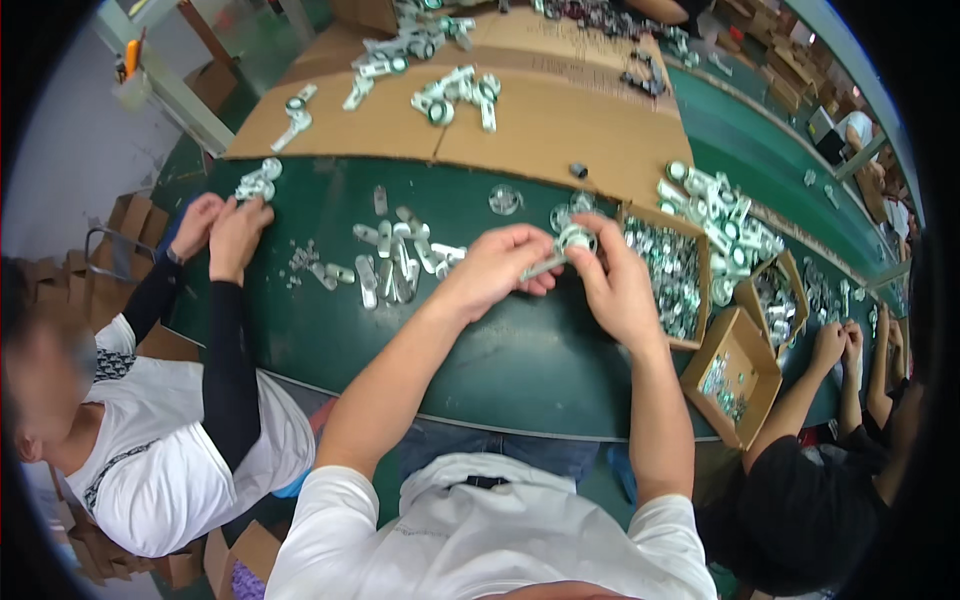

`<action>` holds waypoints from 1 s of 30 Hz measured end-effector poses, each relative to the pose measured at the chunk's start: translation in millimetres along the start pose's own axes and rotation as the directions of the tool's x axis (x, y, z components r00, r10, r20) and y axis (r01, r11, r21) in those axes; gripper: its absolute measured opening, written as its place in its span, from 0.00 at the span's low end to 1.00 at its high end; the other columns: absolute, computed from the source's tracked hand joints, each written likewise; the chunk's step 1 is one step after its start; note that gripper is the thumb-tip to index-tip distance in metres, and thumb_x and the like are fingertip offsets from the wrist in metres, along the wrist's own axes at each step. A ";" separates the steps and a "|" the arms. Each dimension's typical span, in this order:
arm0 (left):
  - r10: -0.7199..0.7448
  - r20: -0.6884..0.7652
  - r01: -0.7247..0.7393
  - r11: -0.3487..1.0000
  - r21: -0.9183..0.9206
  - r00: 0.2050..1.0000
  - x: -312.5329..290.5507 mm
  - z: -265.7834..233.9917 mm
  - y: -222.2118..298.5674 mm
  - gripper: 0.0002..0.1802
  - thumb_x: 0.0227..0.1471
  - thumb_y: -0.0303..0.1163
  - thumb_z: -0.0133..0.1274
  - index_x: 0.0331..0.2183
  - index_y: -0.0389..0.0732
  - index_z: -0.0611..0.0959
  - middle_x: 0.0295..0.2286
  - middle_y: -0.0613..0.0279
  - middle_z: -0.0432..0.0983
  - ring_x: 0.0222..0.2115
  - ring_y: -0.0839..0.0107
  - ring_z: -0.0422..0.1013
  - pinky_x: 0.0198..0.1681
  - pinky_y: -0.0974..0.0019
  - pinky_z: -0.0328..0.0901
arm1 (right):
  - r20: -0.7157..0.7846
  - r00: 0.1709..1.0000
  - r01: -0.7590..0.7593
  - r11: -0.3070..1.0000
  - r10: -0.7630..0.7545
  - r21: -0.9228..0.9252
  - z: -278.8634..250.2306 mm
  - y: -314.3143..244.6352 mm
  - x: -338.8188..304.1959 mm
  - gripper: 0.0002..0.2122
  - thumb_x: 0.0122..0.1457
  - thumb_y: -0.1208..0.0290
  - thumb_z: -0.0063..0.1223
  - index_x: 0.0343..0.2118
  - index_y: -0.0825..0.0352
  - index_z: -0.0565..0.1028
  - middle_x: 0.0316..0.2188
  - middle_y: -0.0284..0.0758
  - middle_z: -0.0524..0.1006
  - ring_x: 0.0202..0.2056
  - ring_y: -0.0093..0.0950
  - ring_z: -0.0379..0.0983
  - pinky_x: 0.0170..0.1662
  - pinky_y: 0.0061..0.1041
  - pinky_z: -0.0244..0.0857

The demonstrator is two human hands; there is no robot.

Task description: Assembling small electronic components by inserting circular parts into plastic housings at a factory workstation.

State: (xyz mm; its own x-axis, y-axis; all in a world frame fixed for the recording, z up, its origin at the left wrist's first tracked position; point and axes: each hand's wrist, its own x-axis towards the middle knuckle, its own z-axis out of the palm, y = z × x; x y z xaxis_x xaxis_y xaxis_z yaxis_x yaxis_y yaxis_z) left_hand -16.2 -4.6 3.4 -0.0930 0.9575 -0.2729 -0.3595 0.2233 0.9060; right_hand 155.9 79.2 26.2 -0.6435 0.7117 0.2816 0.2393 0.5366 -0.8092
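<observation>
A pale ring-headed lever (576,241) sits above the green tabletop (520,375), the left hand (492,268) pinching its narrow arm, the right hand (620,288) closed around its round head; it looks light, stiff, perhaps slick, best held by arm and rim.

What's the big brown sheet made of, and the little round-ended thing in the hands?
Brown sheet: probably cardboard, with a dull finish; it's plain tan with crease lines.

Round-ended part: maybe metal or plastic; it looks smooth, pale and slightly shiny, but too small to be sure.
</observation>
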 end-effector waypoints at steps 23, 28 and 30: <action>0.084 -0.035 -0.081 0.994 0.075 0.996 -6.4 3.4 7.6 0.16 0.63 0.37 0.47 0.41 0.34 0.80 0.34 0.56 0.80 0.32 0.73 0.75 0.38 0.71 0.71 | -0.008 1.000 -0.028 0.991 0.029 0.132 6.0 8.2 3.7 0.17 0.63 0.61 0.54 0.49 0.67 0.73 0.25 0.33 0.77 0.26 0.21 0.71 0.32 0.22 0.66; 0.114 -0.048 -0.107 0.986 0.125 0.992 -5.6 5.3 8.2 0.16 0.64 0.37 0.47 0.41 0.33 0.80 0.32 0.57 0.80 0.32 0.73 0.75 0.38 0.71 0.71 | -0.002 1.000 -0.031 0.995 0.031 0.093 4.0 8.4 4.6 0.17 0.63 0.61 0.55 0.48 0.68 0.73 0.22 0.31 0.73 0.24 0.20 0.67 0.30 0.22 0.64; 0.113 -0.070 -0.103 0.986 0.134 0.991 -5.0 5.6 6.4 0.16 0.64 0.37 0.47 0.40 0.33 0.80 0.32 0.57 0.80 0.31 0.74 0.75 0.37 0.71 0.71 | 0.001 0.999 -0.043 0.994 0.043 0.098 6.6 9.5 5.0 0.17 0.63 0.61 0.55 0.48 0.68 0.73 0.22 0.31 0.73 0.24 0.20 0.66 0.30 0.21 0.63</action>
State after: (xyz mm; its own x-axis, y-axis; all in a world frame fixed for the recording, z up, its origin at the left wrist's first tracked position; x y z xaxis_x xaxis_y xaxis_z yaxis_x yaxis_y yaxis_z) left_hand -12.9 -6.9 12.4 -0.1980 0.9615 -0.1905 -0.2200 0.1458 0.9645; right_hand 150.2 84.8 16.5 -0.6332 0.7338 0.2462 0.1944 0.4586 -0.8671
